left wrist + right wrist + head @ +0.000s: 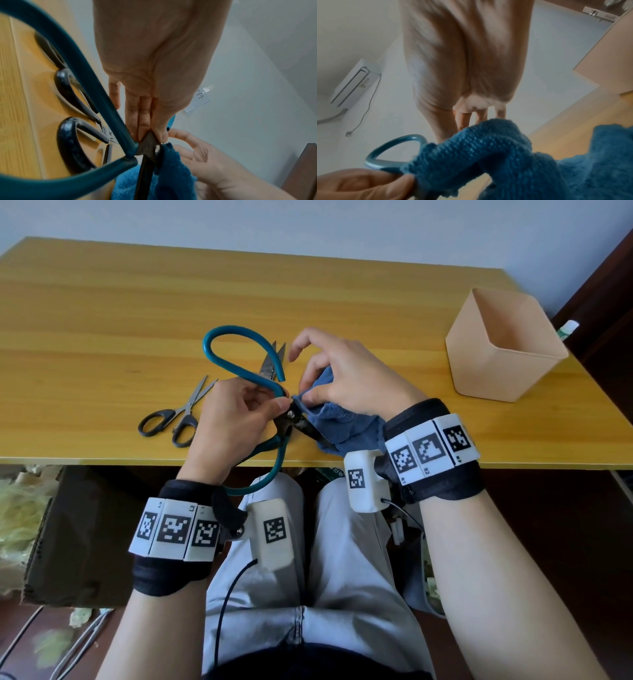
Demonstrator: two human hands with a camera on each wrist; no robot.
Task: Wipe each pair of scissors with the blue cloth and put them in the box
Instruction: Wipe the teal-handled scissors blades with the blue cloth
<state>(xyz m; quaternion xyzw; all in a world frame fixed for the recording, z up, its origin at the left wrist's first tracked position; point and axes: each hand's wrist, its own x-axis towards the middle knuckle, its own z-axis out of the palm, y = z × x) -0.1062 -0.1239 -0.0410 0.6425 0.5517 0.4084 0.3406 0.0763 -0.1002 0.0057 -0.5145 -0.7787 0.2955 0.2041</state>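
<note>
My left hand pinches the big teal-handled scissors near their pivot, above the table's front edge. Their dark blades point right, into the blue cloth. My right hand grips that cloth and folds it over a blade; thumb and fingers press the fabric. One teal handle loop shows beside my left fingers. Black-handled scissors lie flat on the table to the left. Small steel snips lie behind the teal loop. The beige box stands empty at the right.
The wooden table stretches bare behind and to the left of my hands. Its front edge runs just under my wrists, with my knees below. A dark cabinet stands past the table's right side.
</note>
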